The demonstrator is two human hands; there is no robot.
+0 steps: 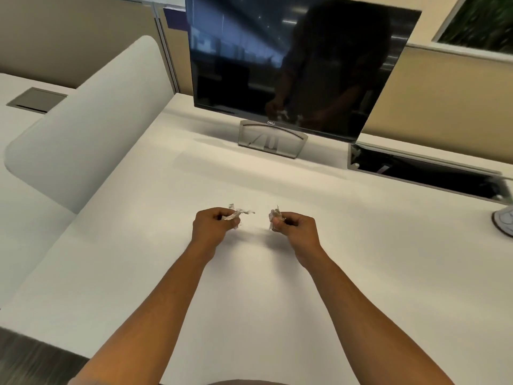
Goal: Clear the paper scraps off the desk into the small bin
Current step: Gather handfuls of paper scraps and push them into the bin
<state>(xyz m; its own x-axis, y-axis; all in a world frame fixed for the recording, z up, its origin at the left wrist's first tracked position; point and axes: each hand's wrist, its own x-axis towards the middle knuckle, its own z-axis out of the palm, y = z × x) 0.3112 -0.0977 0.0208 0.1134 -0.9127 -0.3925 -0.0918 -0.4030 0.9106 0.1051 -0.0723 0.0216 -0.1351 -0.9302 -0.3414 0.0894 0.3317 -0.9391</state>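
Note:
Both of my hands hover over the middle of the white desk [277, 287], a short gap between them. My left hand [212, 225] is closed around a crumpled paper scrap [241, 212] that sticks out past the fingers toward the right. My right hand [295, 226] is closed around another crumpled paper scrap [275, 212], which pokes up out of its fingers. I see no loose scraps on the desk surface. No small bin is in view.
A dark Dell monitor [299, 59] on a grey stand [273, 138] rises at the back of the desk. An open cable trough [422, 170] runs along the back right. A round grey base [503, 222] sits at the right edge. A white curved divider [91, 118] borders the left.

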